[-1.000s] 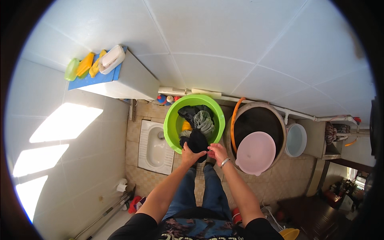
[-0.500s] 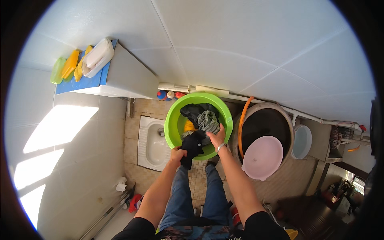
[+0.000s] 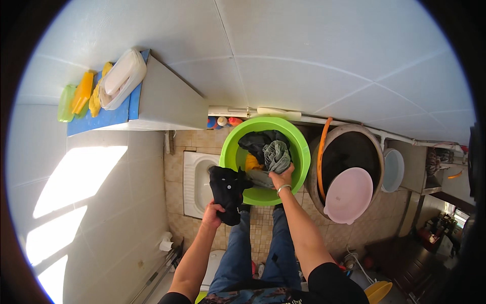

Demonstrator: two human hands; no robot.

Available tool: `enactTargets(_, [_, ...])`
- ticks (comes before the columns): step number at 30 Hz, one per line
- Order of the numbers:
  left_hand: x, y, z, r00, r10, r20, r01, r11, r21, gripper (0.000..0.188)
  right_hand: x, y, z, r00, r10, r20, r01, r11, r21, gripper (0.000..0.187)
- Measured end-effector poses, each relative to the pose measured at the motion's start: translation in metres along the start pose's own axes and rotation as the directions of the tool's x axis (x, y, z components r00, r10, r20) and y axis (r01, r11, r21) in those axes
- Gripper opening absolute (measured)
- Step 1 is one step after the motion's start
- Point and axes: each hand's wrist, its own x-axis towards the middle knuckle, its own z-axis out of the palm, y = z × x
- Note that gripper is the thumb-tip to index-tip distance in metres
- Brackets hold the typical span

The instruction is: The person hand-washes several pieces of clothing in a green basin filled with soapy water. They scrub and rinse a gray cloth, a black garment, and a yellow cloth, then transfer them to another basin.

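— Fingers first: what is your left hand (image 3: 212, 214) doing?

— It grips the near left edge of a black garment (image 3: 227, 190), thumb and fingers clenched on the fabric. Two small pale discs show on the dark material.

— Where exactly is that garment?

— Just left of the middle of the scene. From where I look, it overlaps the near left rim of my wide green basin (image 3: 302, 157) and the right side of the white squat toilet (image 3: 196, 188).

— And your right hand (image 3: 282, 178)?

— I have it over the near right part of the basin, a silver-coloured bracelet (image 3: 284, 188) round the wrist. Its fingers touch a grey striped cloth (image 3: 277, 156). Some of them are hidden, so I cannot tell whether they are clenched on it or only rest against it.

— What else lies in the basin?

— A bunched dark cloth (image 3: 260, 142) on the far side, and a yellow cloth (image 3: 252, 162) left of the grey one.

— And around you?

— To the right is a round tub (image 3: 349, 128) with a dark interior; an orange hose (image 3: 321, 157) runs along its left side, and a pink basin (image 3: 349, 195) overlaps its near part. Farther right I see a pale blue bucket (image 3: 394, 175). On the far left, a white cabinet (image 3: 169, 96) has a blue top.
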Motion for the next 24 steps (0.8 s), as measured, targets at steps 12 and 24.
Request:
enactTargets(12, [0.022,0.013,0.027,0.995,0.095,0.032,-0.097,0.993,0.074,0.064,-0.104,-0.041,-0.009,0.791,-0.605,0.094,0.609,0.793,-0.016,0.091])
enactTargets(24, [-0.004,0.027,0.033,0.96,0.045,0.278,-0.083,0.989,0.125,0.068,-0.058,-0.024,-0.03,0.831,-0.472,0.294,0.552,0.764,-0.334,0.099])
